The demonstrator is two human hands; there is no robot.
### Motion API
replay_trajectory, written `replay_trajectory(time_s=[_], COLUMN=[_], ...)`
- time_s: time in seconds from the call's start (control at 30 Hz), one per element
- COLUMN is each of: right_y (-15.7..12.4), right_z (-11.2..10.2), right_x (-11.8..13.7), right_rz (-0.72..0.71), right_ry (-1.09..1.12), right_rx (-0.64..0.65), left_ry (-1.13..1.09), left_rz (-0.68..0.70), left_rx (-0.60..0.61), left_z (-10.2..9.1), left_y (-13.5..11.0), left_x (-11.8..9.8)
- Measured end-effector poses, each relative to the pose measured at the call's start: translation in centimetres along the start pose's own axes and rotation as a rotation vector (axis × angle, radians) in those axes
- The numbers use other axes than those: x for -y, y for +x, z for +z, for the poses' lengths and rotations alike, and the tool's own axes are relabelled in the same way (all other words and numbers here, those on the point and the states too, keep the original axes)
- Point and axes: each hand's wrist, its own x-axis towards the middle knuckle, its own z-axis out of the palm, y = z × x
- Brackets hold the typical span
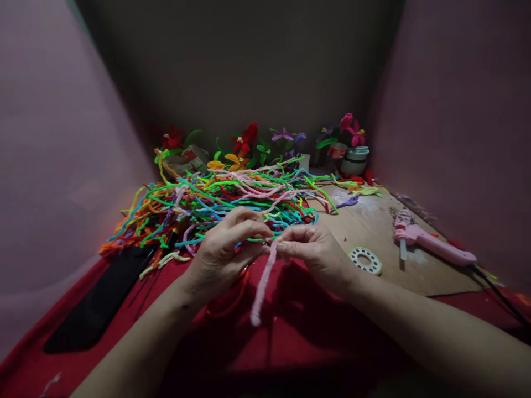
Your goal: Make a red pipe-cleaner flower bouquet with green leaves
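Observation:
A pale pink pipe cleaner [264, 284] hangs down from between my fingertips, its lower part tightly ridged as if coiled. My left hand [232, 240] pinches its upper end with thumb and fingers. From the other side, my right hand [313, 249] grips the same spot, thumb and forefinger pressed together. Both hands are above the red tablecloth [265, 348], fingertips nearly touching. Just behind them lies a heap of many-coloured pipe cleaners [232, 196]. Below my left hand, a pair of scissors with red handles [232, 304] is partly hidden.
A pink glue gun [440, 246] and a white disc with holes [365, 261] lie on a brown board [373, 221] at right. At left is a black phone [102, 301]. Pipe-cleaner flowers [244, 143] and a lidded jar [355, 160] stand at the back.

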Motion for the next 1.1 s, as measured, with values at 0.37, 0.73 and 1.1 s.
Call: replay_trajectory(time_s=[0.37, 0.73, 1.1], right_y=[-0.6, 0.2, -0.3], right_z=[0.5, 0.1, -0.2], right_x=[-0.7, -0.4, -0.8], right_rz=[-0.514, 0.096, -0.640], right_ry=[-0.745, -0.191, -0.785], right_rx=[-0.116, -0.074, -0.067], left_ry=[-0.169, -0.118, -0.099], left_rz=[-0.484, -0.479, -0.454], left_rx=[0.177, 0.089, 0.276], left_z=[2.2, 1.4, 0.4], left_y=[0.1, 0.2, 0.3], left_x=[-0.2, 0.4, 0.3])
